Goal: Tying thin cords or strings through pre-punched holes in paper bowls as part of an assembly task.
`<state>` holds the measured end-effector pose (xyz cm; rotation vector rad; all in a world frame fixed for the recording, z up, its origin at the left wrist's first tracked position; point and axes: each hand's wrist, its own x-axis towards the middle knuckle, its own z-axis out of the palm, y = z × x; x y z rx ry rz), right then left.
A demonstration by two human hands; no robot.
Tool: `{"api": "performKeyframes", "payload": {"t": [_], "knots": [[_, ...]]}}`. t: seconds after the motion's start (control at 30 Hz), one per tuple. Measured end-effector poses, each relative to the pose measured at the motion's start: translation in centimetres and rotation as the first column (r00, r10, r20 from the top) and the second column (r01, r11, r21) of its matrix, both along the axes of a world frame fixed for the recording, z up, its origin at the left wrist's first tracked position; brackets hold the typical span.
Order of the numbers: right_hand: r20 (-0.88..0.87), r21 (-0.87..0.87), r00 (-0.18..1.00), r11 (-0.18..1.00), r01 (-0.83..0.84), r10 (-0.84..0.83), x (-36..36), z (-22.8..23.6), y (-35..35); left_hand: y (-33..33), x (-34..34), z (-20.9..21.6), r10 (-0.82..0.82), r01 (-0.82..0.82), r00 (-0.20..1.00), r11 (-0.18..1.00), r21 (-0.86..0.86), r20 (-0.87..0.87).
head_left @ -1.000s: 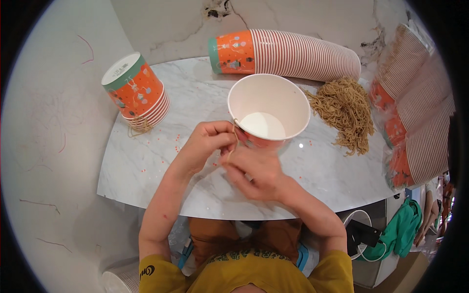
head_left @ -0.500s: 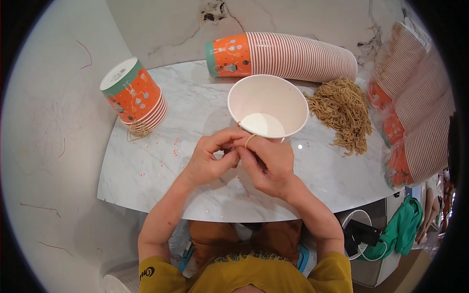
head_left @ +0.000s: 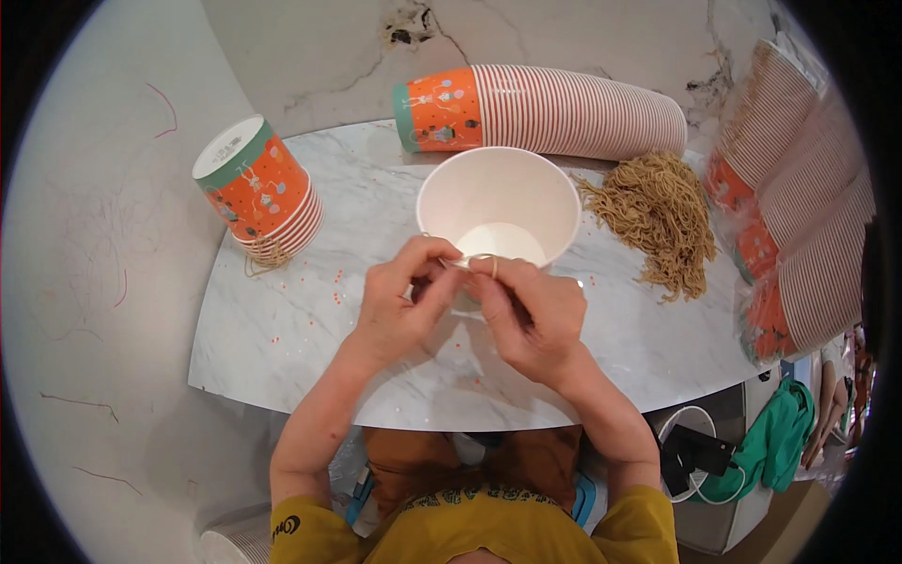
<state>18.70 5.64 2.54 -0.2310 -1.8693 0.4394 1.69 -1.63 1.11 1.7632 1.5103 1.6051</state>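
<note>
Cup (head_left: 498, 193): compared with half a second ago, it has shifted a little to the left; its near edge is now just beyond both grips, and its mouth opens up toward us.
String (head_left: 494, 267): a short piece passes between the two grips at this edge, so we judge that the work is now concentrated there.
Left grip (head_left: 399, 301): thumb and forefinger are pressed together and seem to pinch the string.
Right grip (head_left: 540, 315): it has moved slightly to the right; its thumb and forefinger pinch the string, which also curls over the forefinger.
Worktop (head_left: 601, 376): it is pale with a marble pattern, under both grips, and small orange bits (head_left: 338, 282) lie left of the left grip.
Upturned cups (head_left: 258, 188): they are stacked beyond the left grip, to its left.
Lying cups (head_left: 583, 108): they form a long row beyond the cup.
String pile (head_left: 662, 216): it is tangled, beyond the right grip and to its right.
Bagged cups (head_left: 799, 188): they are further right than this pile.
Left wall (head_left: 94, 207): well left of the left grip, it carries thin scribbles.
Green cloth (head_left: 775, 437): it hangs low, right of the right grip.
</note>
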Motion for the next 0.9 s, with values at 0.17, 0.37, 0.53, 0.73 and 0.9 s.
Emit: {"api": "performKeyframes", "payload": {"t": [0.17,0.37,0.53,0.73,0.9], "knots": [[0.029,-0.209,0.992,0.97,0.124,-0.12,0.9,1.3,0.3,0.6,-1.5,0.3,0.185,-0.19,0.978,0.981,0.04,0.098],[0.055,-0.166,0.961,0.946,0.277,-0.271,1.6,0.7,3.4,1.2,-1.9,0.3,0.343,-0.343,0.939,0.928,0.145,0.028],[0.133,-0.114,0.943,0.941,0.319,-0.304,1.6,-0.6,4.6,1.7,-2.8,-0.4,0.381,-0.393,0.919,0.906,0.16,0.102],[0.105,-0.148,0.969,0.96,0.238,-0.224,0.7,-1.8,3.9,0.8,-1.0,-1.6,0.572,-0.286,0.756,0.725,0.627,-0.316],[0.067,-0.199,0.989,0.97,0.141,-0.13,0.1,-1.7,2.9,0.8,2.4,-1.3,0.525,-0.098,0.686,0.752,0.651,-0.504]]}}
